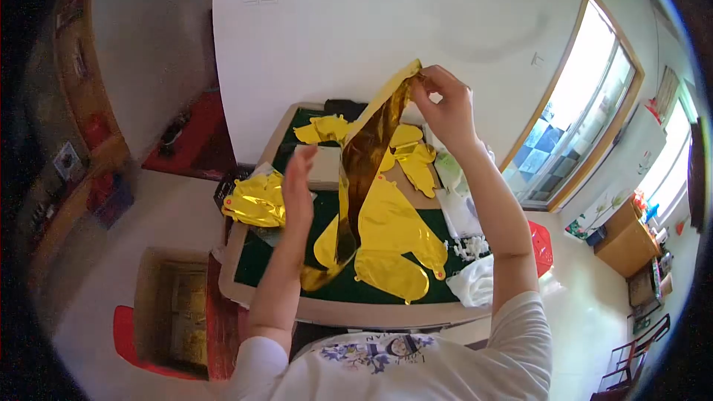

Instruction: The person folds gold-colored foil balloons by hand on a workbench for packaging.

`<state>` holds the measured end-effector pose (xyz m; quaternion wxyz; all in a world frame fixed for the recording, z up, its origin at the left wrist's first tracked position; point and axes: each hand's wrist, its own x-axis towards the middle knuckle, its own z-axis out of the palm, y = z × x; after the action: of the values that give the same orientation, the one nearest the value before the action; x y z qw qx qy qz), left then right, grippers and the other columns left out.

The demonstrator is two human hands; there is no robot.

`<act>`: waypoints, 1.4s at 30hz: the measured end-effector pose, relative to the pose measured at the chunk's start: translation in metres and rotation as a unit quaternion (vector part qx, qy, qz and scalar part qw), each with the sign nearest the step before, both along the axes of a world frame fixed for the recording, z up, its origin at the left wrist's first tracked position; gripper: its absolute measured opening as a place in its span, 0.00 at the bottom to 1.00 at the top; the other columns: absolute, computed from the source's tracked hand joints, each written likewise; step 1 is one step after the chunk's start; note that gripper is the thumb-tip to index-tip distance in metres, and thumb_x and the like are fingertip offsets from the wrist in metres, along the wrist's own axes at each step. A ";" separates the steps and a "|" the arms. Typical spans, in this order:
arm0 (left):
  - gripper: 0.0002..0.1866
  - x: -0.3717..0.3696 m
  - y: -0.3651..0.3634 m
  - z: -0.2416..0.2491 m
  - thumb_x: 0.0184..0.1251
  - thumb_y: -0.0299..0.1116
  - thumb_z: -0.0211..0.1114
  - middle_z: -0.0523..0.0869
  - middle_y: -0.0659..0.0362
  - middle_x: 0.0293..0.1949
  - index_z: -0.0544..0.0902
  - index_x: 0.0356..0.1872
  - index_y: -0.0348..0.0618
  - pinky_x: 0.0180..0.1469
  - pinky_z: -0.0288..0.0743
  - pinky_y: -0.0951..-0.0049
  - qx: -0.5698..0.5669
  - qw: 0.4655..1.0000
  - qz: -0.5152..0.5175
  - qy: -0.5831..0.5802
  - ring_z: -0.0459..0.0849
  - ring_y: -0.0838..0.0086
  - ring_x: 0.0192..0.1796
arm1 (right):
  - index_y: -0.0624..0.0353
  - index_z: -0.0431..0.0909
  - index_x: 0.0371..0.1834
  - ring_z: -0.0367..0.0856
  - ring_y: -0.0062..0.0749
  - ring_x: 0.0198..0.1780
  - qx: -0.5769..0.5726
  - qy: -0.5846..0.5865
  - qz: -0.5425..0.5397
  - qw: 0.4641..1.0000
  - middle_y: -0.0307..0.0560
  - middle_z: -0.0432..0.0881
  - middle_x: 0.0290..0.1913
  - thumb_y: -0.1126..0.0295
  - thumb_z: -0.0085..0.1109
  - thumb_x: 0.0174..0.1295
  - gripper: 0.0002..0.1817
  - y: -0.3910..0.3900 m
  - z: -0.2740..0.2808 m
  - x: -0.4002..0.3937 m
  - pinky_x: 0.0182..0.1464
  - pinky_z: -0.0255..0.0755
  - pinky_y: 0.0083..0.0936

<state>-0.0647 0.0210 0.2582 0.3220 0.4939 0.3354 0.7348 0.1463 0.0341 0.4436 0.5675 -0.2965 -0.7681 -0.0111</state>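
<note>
Right hand (445, 108): its grip is closed on the top end of one gold foil balloon (371, 156), pinching it between thumb and fingers.
Left hand (299, 178): its grip is open, the fingers are straight and pointing up; it is near the left side of the hanging foil, but I cannot tell if it touches.
Held foil: it hangs long and uninflated above the desk (401, 315), with a dark mirror-like face; whether its lower end touches anything, I cannot tell.
Green desk top: several flat gold foil shapes (394, 215) lie on it, the largest under and to the right of the held one.
Left edge of desk: a shiny gold bundle (256, 200) is there.
Right edge: a white plastic bag (474, 282) lies beside the right arm.
</note>
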 end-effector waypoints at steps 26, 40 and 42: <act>0.11 0.061 -0.044 0.105 0.68 0.35 0.62 0.80 0.68 0.24 0.83 0.39 0.35 0.26 0.63 0.82 0.043 0.983 -0.025 0.175 0.70 0.89 0.25 | 0.59 0.76 0.45 0.81 0.38 0.39 -0.038 -0.110 0.005 0.993 0.49 0.80 0.39 0.74 0.60 0.58 0.12 -0.055 -0.005 0.016 0.44 0.74 0.28; 0.10 0.051 -0.008 0.097 0.68 0.32 0.63 0.73 0.73 0.21 0.81 0.31 0.34 0.28 0.58 0.84 0.029 0.993 -0.071 0.092 0.64 0.91 0.26 | 0.65 0.81 0.35 0.74 0.14 0.37 -0.266 0.059 0.121 0.955 0.33 0.81 0.31 0.76 0.60 0.62 0.04 -0.034 -0.001 0.056 0.43 0.70 0.17; 0.10 0.051 -0.005 0.096 0.70 0.33 0.61 0.72 0.73 0.22 0.80 0.30 0.37 0.30 0.58 0.85 0.016 0.991 -0.097 0.086 0.64 0.91 0.27 | 0.65 0.81 0.35 0.74 0.13 0.37 -0.281 0.073 0.106 0.951 0.33 0.81 0.31 0.76 0.58 0.64 0.04 -0.033 -0.001 0.055 0.43 0.70 0.17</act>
<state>-0.0138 0.0156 0.3542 0.3541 0.5903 0.3008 0.6600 0.2016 0.0014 0.4427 0.5138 -0.3609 -0.7233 0.2875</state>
